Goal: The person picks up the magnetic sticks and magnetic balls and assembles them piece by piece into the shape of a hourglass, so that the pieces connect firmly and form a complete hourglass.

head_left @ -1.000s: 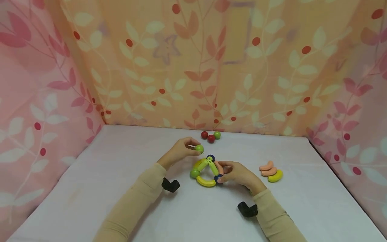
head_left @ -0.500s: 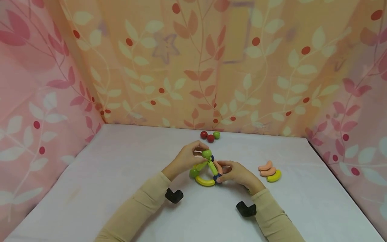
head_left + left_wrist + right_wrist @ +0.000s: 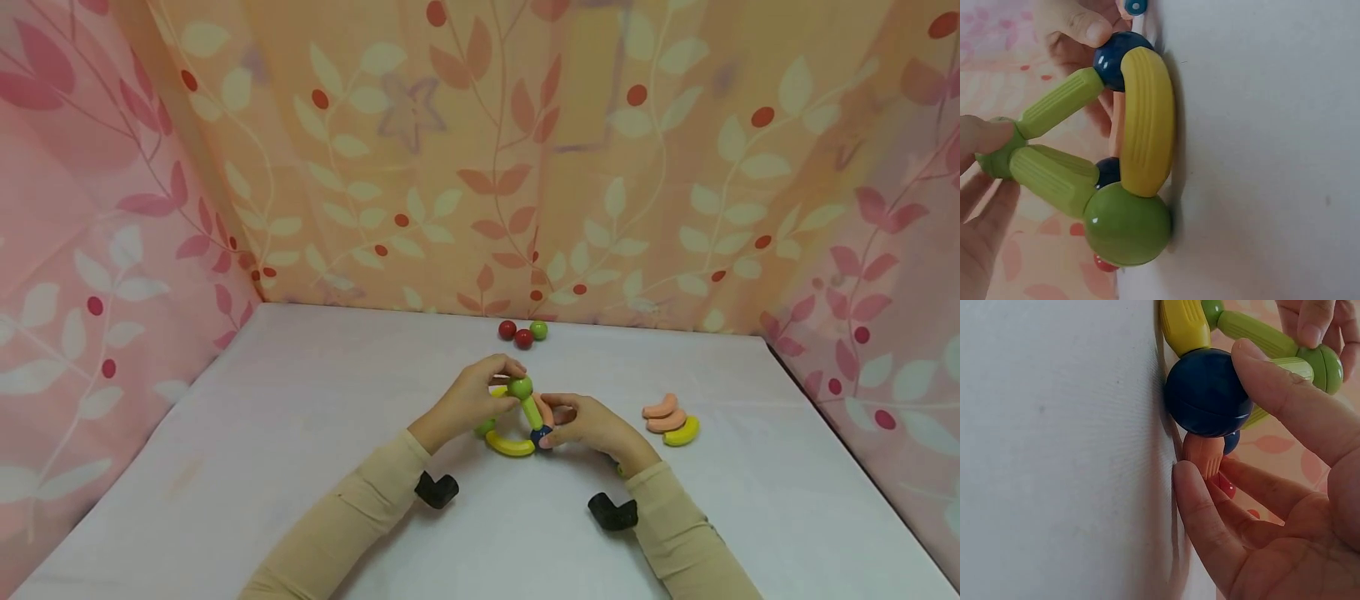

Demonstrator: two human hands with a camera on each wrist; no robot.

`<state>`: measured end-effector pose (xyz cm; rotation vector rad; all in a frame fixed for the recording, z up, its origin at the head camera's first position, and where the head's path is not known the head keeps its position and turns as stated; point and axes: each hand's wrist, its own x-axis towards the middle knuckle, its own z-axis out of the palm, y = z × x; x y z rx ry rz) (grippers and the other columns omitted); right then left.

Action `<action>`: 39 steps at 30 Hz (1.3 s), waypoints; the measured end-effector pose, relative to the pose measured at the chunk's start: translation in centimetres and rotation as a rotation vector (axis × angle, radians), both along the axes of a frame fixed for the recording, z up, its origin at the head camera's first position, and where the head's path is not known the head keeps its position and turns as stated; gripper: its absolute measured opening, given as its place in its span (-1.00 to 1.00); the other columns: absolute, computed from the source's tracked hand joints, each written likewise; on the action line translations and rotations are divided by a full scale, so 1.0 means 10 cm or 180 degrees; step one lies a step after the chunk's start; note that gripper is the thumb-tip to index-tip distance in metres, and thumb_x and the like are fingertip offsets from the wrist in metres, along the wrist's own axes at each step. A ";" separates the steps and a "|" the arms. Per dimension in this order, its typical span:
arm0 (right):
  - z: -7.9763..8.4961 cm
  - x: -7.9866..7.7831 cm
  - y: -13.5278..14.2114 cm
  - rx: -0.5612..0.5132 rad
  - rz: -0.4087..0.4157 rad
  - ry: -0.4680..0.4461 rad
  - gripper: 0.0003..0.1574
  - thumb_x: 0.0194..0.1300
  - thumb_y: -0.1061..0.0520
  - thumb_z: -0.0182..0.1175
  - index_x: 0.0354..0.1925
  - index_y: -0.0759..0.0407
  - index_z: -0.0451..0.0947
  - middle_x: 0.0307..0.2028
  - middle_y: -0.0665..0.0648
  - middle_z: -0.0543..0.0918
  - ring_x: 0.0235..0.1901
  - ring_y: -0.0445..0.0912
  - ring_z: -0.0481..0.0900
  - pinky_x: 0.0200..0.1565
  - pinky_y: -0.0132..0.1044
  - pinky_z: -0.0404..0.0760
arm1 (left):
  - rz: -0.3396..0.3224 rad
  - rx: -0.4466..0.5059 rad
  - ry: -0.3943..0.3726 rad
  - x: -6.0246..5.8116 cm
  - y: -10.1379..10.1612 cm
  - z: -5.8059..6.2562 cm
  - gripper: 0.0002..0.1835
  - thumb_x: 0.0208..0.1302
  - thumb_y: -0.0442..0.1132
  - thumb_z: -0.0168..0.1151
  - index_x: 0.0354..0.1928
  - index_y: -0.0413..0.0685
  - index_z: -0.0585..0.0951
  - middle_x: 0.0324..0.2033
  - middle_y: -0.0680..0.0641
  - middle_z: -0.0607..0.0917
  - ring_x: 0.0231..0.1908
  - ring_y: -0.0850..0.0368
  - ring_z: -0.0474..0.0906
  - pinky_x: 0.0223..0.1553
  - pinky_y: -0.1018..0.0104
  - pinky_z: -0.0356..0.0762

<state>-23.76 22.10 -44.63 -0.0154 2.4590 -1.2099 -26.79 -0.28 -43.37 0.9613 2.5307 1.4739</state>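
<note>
Two grips on one ball-and-rod frame

Left hand pinches the apex green ball between thumb and fingers; green rods slope beneath this grip. Right hand holds the frame's base, thumb on a navy ball, fingertips against a pink rod; a yellow rod curves leftward from this grip.

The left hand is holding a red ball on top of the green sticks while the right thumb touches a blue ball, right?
Almost! It's a green ball, not a red one, in the left hand; the left wrist view shows it. The rest is right.
</note>
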 end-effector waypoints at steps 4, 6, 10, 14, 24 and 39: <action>-0.01 -0.01 0.00 0.0025 0.0071 0.0038 0.05 0.01 0.01 0.56 0.42 0.07 0.34 0.18 0.26 0.57 0.13 0.09 0.48 0.15 0.09 0.48 | 0.0115 -0.0142 -0.0334 0.00 -0.10 -0.03 -0.45 0.19 -0.41 0.37 0.23 -0.15 0.47 0.18 -0.17 0.57 0.21 -0.07 0.53 0.29 0.04 0.51; -0.01 -0.01 0.01 0.0055 0.0071 0.0076 0.03 0.02 0.00 0.55 0.42 0.08 0.35 0.18 0.27 0.58 0.13 0.09 0.49 0.14 0.05 0.50 | 0.0194 -0.0218 -0.0550 0.00 -0.16 -0.07 -0.36 0.17 -0.39 0.40 0.30 -0.16 0.42 0.23 -0.21 0.54 0.23 -0.12 0.51 0.29 0.01 0.50; 0.01 -0.04 0.01 0.0081 0.0049 0.0109 0.01 0.05 -0.02 0.54 0.41 0.09 0.36 0.17 0.29 0.58 0.12 0.09 0.50 0.08 -0.02 0.54 | 0.0371 -0.0255 -0.0967 -0.03 -0.28 -0.19 -0.25 0.10 -0.31 0.47 0.36 -0.08 0.39 0.27 -0.19 0.52 0.27 -0.12 0.48 0.29 0.01 0.49; 0.01 -0.05 0.00 0.0076 0.0051 0.0100 0.02 0.04 -0.02 0.54 0.41 0.11 0.36 0.17 0.30 0.58 0.12 0.09 0.50 0.09 -0.02 0.54 | 0.0397 -0.0137 -0.1297 -0.07 -0.37 -0.28 -0.18 0.09 -0.23 0.49 0.41 0.01 0.36 0.30 -0.13 0.49 0.31 -0.10 0.46 0.31 -0.02 0.47; 0.11 -0.04 0.22 0.0134 -0.0135 0.0506 -0.32 0.09 -0.05 0.50 0.16 0.14 0.61 -0.02 0.17 0.73 0.01 -0.02 0.61 0.04 -0.13 0.61 | 0.0198 -0.0152 -0.1690 -0.13 -0.42 -0.35 -0.28 0.11 -0.20 0.50 0.35 0.15 0.47 0.31 -0.04 0.53 0.33 -0.05 0.42 0.39 -0.12 0.32; 0.22 0.12 0.85 0.0590 -0.0047 0.0356 -0.34 0.14 -0.12 0.46 0.10 0.23 0.62 0.02 0.24 0.69 -0.04 -0.02 0.60 0.05 -0.06 0.63 | 0.0009 0.0026 -0.1830 -0.13 -0.47 -0.41 -0.24 0.11 -0.27 0.45 0.38 -0.11 0.40 0.21 -0.10 0.59 0.23 0.02 0.48 0.37 0.05 0.36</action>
